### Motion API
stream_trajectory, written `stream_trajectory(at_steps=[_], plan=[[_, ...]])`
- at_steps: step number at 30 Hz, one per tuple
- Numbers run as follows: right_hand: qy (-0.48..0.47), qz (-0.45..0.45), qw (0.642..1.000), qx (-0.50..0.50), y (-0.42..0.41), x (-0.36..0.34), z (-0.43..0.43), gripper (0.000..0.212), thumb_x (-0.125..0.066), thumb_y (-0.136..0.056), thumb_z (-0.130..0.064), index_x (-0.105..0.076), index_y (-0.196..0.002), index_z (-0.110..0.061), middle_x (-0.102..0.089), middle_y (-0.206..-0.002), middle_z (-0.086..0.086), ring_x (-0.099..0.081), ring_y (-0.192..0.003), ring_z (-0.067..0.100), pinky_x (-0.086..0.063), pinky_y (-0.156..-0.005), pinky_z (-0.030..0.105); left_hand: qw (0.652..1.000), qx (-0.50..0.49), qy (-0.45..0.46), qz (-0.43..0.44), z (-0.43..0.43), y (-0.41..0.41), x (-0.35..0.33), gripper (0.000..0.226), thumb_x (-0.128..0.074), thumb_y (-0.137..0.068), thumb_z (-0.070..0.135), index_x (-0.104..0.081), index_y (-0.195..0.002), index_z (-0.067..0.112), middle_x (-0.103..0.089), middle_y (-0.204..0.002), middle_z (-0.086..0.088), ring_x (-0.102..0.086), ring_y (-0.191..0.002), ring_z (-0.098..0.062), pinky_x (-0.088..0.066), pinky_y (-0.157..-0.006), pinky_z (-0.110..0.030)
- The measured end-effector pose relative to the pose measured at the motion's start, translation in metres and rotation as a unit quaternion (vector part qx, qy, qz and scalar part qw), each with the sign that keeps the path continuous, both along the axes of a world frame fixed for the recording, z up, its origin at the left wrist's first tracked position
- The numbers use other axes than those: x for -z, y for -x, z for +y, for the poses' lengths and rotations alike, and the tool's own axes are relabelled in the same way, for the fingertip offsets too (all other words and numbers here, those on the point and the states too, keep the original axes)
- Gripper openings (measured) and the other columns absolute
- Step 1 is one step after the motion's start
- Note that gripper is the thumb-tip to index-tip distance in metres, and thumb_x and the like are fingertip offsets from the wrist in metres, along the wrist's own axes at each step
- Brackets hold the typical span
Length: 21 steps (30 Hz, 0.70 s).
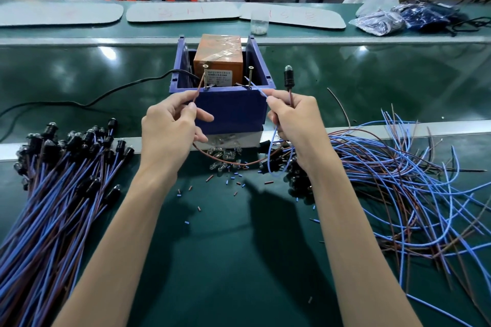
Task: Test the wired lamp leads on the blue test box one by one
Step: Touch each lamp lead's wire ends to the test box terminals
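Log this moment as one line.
step: lead test on blue test box | left hand: pinches brown lead at left screw | right hand: pinches blue lead at right screw, holds lamp | lamp: looks unlit

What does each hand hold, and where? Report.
Left hand: thin brown wire lead, pinched near its end. Right hand: thin blue wire lead, pinched near its end, and the wire below the black lamp socket.

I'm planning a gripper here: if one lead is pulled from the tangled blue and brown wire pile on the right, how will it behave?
Probably floppy: the tangled pile of thin blue and brown wires curves in loose arcs. Likely to snag, since strands cross one another, so neighbours may drag along. Each looks light, being so thin.
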State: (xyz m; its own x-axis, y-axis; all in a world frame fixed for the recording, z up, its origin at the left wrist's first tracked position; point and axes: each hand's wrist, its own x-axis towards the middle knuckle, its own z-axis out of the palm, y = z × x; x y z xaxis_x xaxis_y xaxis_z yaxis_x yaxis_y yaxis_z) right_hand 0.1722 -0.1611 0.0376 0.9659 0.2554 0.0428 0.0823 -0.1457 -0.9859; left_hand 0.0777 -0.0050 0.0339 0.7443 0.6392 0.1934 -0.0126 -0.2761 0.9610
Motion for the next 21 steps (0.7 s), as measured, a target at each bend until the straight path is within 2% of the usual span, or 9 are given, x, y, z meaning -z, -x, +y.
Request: stream_trajectory(at_steps=[3,9,12,15,21], plan=[[-0.001,-0.002,1.0,0.0,0.0012,-0.0016,0.0007,0.023,-0.052,-0.093,-0.013,-0.068,-0.087,-0.028,-0.048,-0.042,-0.014,-0.042,-0.043,0.0,-0.03,-0.048,0.012,0.999,0.012,-0.033,0.013,0.0016,0.0001,-0.0005,0.03,-0.045,-0.097,0.008,-0.061,-0.111,0.029,-0.07,-0.066,0.016,-0.049,-0.039,-0.004,-0.041,-0.051,-0.011],[-0.036,0.009,0.999,0.003,0.0043,-0.0052,-0.0006,0.023,-0.05,-0.095,-0.007,-0.07,-0.095,-0.018,-0.043,-0.041,-0.014,-0.037,-0.038,0.001,-0.029,-0.04,0.008,0.998,0.005,-0.05,0.031,0.0037,0.002,-0.0016,0.035,-0.044,-0.096,0.007,-0.064,-0.113,0.029,-0.068,-0.064,0.018,-0.048,-0.039,-0.005,-0.042,-0.051,-0.012],[-0.05,0.01,0.999,0.004,0.0056,-0.0056,-0.0014,0.026,-0.049,-0.095,-0.005,-0.07,-0.089,-0.019,-0.04,-0.045,-0.013,-0.032,-0.039,0.001,-0.027,-0.039,0.009,0.998,-0.005,-0.047,0.039,0.0061,0.0023,-0.0026,0.035,-0.042,-0.096,0.005,-0.065,-0.11,0.027,-0.066,-0.06,0.02,-0.047,-0.037,-0.004,-0.042,-0.05,-0.012],[-0.06,0.005,0.998,0.006,0.0058,-0.0043,-0.0017,0.031,-0.049,-0.093,-0.005,-0.071,-0.081,-0.023,-0.038,-0.05,-0.008,-0.029,-0.042,0.004,-0.026,-0.041,0.012,0.997,-0.008,-0.05,0.05,0.0064,0.0029,-0.0024,0.035,-0.041,-0.095,0.004,-0.064,-0.106,0.027,-0.065,-0.058,0.02,-0.047,-0.036,-0.004,-0.043,-0.054,-0.022],[-0.067,-0.002,0.997,0.024,0.0045,-0.0019,-0.001,0.033,-0.049,-0.091,-0.005,-0.072,-0.076,-0.024,-0.033,-0.045,-0.014,-0.025,-0.044,0.005,-0.024,-0.045,0.014,0.997,-0.004,-0.057,0.057,0.0083,0.0036,-0.0048,0.036,-0.04,-0.094,0.004,-0.065,-0.097,0.029,-0.064,-0.058,0.02,-0.047,-0.036,-0.005,-0.047,-0.057,-0.026]])
